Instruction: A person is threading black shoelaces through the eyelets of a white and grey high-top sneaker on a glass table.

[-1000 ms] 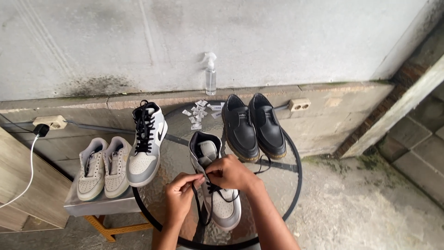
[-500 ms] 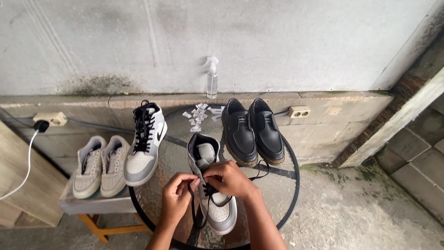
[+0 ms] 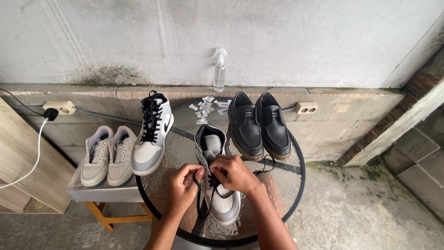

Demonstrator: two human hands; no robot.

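Two sneakers (image 3: 152, 134), two loafers (image 3: 260, 125), two beige shoes (image 3: 108, 155), one bottle (image 3: 219, 71).

On the round glass table (image 3: 291, 185), the high-top sneaker (image 3: 217, 185) lies nearest, under both hands. Its mate (image 3: 152, 134) stands behind-left, 2 dress shoes (image 3: 259, 127) behind-right, paper scraps (image 3: 206, 109) between. 2 low sneakers (image 3: 107, 155) sit on the stool (image 3: 99, 194) at left.
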